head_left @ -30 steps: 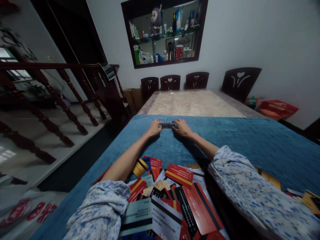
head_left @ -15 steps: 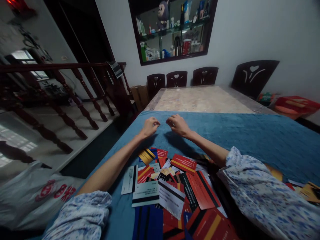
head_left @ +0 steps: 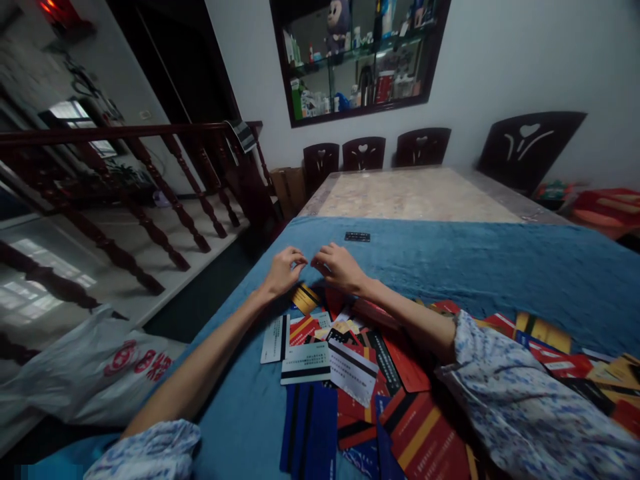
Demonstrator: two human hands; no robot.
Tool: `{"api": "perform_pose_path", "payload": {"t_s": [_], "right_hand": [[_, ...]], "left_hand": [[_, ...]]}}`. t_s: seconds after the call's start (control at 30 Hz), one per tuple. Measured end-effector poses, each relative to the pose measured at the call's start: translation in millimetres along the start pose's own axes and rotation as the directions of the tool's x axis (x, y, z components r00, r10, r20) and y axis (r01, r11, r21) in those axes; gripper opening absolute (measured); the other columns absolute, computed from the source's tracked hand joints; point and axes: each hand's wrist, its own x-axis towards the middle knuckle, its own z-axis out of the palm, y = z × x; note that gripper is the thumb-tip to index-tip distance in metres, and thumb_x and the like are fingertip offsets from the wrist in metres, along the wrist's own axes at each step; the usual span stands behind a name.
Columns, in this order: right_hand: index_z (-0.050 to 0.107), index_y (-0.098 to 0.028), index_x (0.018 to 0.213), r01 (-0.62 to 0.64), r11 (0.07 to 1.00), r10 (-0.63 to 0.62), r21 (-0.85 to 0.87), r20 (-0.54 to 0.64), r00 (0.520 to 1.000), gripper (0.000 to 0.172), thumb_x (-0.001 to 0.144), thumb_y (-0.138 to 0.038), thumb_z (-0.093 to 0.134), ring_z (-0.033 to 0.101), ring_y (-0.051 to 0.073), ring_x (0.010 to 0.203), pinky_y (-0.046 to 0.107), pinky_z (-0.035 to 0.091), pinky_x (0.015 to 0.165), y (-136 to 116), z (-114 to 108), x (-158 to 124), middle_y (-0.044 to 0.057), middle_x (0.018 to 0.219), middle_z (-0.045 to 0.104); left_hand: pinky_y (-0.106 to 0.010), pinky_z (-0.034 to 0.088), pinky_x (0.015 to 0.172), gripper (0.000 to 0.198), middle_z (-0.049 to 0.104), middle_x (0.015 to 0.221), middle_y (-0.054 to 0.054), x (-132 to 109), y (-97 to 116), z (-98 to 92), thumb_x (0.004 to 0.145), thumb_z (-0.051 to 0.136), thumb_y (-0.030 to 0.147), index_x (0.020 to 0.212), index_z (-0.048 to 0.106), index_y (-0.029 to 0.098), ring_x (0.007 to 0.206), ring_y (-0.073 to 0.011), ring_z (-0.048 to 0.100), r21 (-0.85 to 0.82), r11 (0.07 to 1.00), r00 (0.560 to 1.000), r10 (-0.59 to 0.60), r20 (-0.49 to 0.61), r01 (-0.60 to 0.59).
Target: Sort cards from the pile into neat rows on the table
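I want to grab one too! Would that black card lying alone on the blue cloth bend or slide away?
The black card lies flat and thin, so it is probably stiff and light. The blue cloth looks fuzzy, so it likely won't slide far; its low edge may be fiddly to lift.

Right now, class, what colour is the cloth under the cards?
Blue cloth, best seen in head view.

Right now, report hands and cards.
Left hand, right hand loosely curled, empty, over card pile. Dark card stack lies beyond, apart, on blue cloth. Nothing between.
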Motion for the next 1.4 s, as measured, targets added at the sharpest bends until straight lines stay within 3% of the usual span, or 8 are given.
{"api": "perform_pose_path", "payload": {"t_s": [0.1,0.37,0.53,0.63,0.77,0.97,1.2,1.4], "right_hand": [[0.07,-0.019,0.104,0.055,0.998,-0.055,0.018,0.035,0.998,0.022,0.096,-0.021,0.049,0.049,0.023,0.094,0.033,0.036,0.076,-13.2,3.9,-3.4,0.01,0.098,0.064],[0.07,-0.019,0.108,0.158,0.983,-0.171,0.09,0.162,0.972,0.023,0.092,-0.018,0.053,0.046,0.023,0.096,0.032,0.033,0.074,-46.5,8.8,-12.8,0.009,0.101,0.065],[0.069,-0.02,0.11,0.2,0.974,-0.219,0.104,0.231,0.948,0.024,0.092,-0.018,0.053,0.046,0.023,0.102,0.034,0.035,0.078,-64.1,16.8,-17.8,0.01,0.109,0.065],[0.068,-0.021,0.113,0.218,0.973,-0.232,0.08,0.284,0.93,0.025,0.092,-0.019,0.053,0.046,0.025,0.105,0.035,0.035,0.08,-71.2,21.3,-19.8,0.01,0.114,0.064],[0.067,-0.021,0.116,0.247,0.967,-0.255,0.067,0.323,0.911,0.028,0.092,-0.02,0.053,0.046,0.027,0.11,0.037,0.037,0.084,-76.1,25.5,-22.2,0.011,0.116,0.065],[0.067,-0.021,0.117,0.244,0.967,-0.256,0.078,0.333,0.907,0.03,0.089,-0.018,0.056,0.044,0.028,0.118,0.04,0.037,0.089,-78.9,26.1,-25.4,0.011,0.116,0.066],[0.067,-0.023,0.117,0.195,0.979,-0.204,0.061,0.362,0.91,0.03,0.089,-0.021,0.056,0.045,0.028,0.114,0.039,0.036,0.086,-75.4,22.8,-29.1,0.01,0.118,0.065],[0.068,-0.022,0.118,0.16,0.985,-0.173,0.066,0.365,0.915,0.031,0.09,-0.02,0.053,0.045,0.026,0.107,0.036,0.034,0.082,-68.2,17.6,-31.5,0.01,0.112,0.066]], "left_hand": [[-0.032,0.054,0.088,0.016,0.067,0.098,-0.006,-23.7,3.5,-6.3,0.085,0.059,0.012,0.082,0.074,0.017,0.092,-0.0172,0.065,0.024,0.999,1.0,0.023,0.0,-0.023],[-0.03,0.055,0.084,0.02,0.065,0.099,-0.008,-89.6,20.8,-32.4,0.09,0.053,0.014,0.089,0.072,0.016,0.09,-0.0172,0.064,0.116,0.993,0.999,0.026,0.043,-0.031],[-0.035,0.053,0.087,0.023,0.066,0.099,-0.01,-126.6,38.4,-52.2,0.094,0.05,0.022,0.089,0.072,0.014,0.094,-0.021,0.064,0.269,0.961,0.989,-0.101,0.111,0.068],[-0.038,0.052,0.084,0.025,0.068,0.095,-0.01,-140.4,51.0,-59.0,0.093,0.054,0.033,0.092,0.072,0.016,0.091,-0.0238,0.065,0.403,0.905,0.957,-0.224,0.183,0.135],[-0.041,0.051,0.085,0.037,0.071,0.098,-0.011,-145.4,69.1,-60.9,0.092,0.053,0.049,0.097,0.071,0.018,0.094,-0.0279,0.066,0.521,0.837,0.899,-0.347,0.266,0.169],[-0.045,0.048,0.088,0.051,0.07,0.103,-0.015,-136.2,90.1,-56.8,0.091,0.047,0.061,0.104,0.069,0.017,0.1,-0.0319,0.065,0.559,0.795,0.846,-0.451,0.283,0.236],[-0.046,0.046,0.094,0.047,0.068,0.106,-0.018,-122.7,103.7,-46.8,0.091,0.05,0.054,0.109,0.067,0.014,0.106,-0.033,0.063,0.572,0.758,0.797,-0.538,0.273,0.315],[-0.043,0.048,0.09,0.038,0.068,0.103,-0.016,-111.8,101.9,-40.0,0.09,0.051,0.045,0.108,0.066,0.016,0.102,-0.0314,0.065,0.545,0.76,0.786,-0.558,0.266,0.355]]}}
